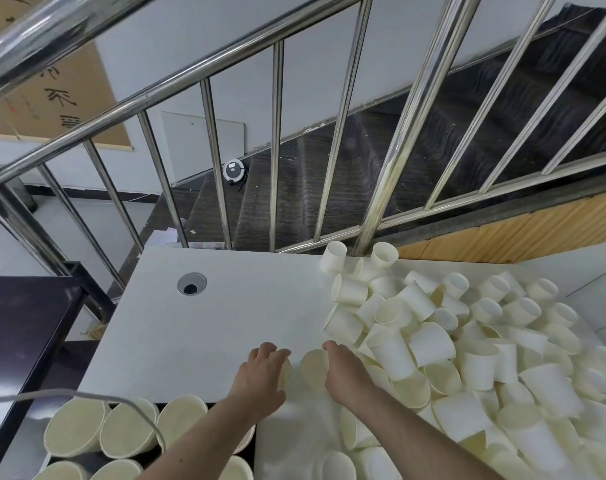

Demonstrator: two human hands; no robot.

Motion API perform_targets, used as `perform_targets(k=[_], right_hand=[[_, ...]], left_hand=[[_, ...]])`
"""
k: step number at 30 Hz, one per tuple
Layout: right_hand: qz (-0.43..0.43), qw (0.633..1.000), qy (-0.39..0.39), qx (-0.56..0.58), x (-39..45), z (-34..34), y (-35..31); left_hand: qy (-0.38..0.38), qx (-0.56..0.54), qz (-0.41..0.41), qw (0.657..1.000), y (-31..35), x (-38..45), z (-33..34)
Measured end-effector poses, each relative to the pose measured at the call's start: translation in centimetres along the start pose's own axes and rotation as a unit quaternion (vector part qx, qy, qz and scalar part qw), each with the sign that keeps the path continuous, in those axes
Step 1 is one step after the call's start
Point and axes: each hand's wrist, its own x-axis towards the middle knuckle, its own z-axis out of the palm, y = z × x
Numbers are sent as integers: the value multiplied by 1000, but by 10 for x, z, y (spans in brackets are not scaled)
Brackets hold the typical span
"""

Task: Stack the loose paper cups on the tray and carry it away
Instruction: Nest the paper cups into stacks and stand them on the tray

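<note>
Many loose paper cups [468,358] heaped; upright cup stacks [128,431] below hands.

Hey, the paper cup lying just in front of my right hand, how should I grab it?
The cup lies on its side, open mouth facing you. Come from above with the right hand and pinch its side wall near the rim; the pile of cups crowds its right.

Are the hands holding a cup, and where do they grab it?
The left hand wraps the side of a cup. The right hand covers another cup at its rim; whether it grips cannot be told.
</note>
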Motion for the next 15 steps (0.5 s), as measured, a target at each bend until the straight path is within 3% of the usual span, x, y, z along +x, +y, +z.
perform_targets(k=[10, 15], right_hand=[[-128, 986, -2, -102, -15, 5, -8], [-119, 987, 35, -99, -17, 13, -13]], left_hand=[[47, -99, 28, 994, -5, -1, -7], [81, -126, 64, 987, -9, -12, -10]])
